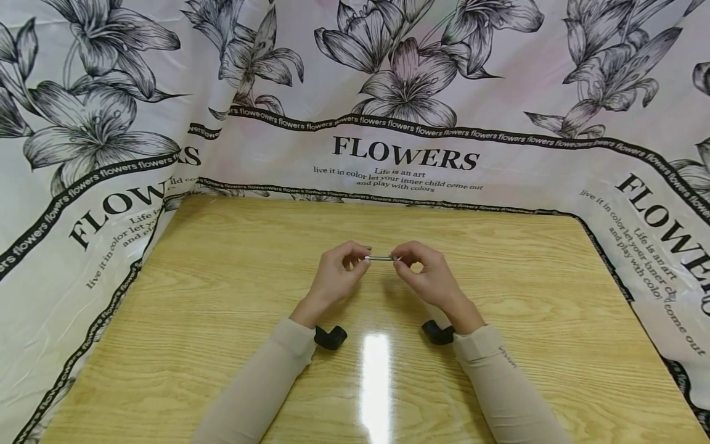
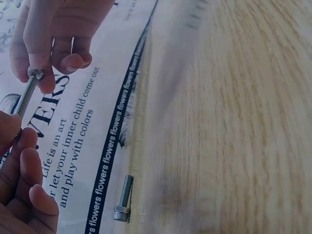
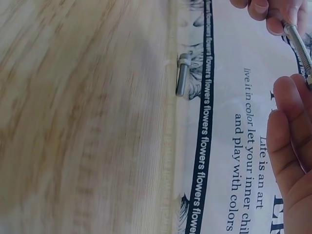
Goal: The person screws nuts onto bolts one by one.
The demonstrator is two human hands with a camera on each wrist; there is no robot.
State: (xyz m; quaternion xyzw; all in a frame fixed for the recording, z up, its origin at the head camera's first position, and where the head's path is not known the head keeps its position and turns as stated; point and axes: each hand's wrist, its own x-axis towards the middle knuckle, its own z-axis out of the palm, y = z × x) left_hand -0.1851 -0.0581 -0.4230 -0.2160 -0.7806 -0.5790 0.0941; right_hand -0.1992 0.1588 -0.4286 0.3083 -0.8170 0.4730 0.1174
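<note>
A long threaded metal bolt (image 1: 381,258) spans the space between the two hands, roughly level in the head view. My left hand (image 1: 338,268) pinches one end of it, at the thick head, between thumb and fingers. At the other end, the thumb and fingers of my right hand (image 1: 427,271) pinch a nut (image 2: 35,73) on the thread. The other fingers of both hands are loosely bent. A second bolt (image 2: 126,192) with a thick collar at one end lies on the wooden table, beyond the hands; the left fingers partly cover it in the head view.
The wood-grain table (image 1: 233,265) stretches around both hands. A white flower-print cloth (image 1: 266,148) with black lettering hangs along its back and sides. Black curved pieces (image 1: 331,338) sit at both wrists, beside the beige sleeves (image 1: 266,382). Bright light reflects off the near tabletop.
</note>
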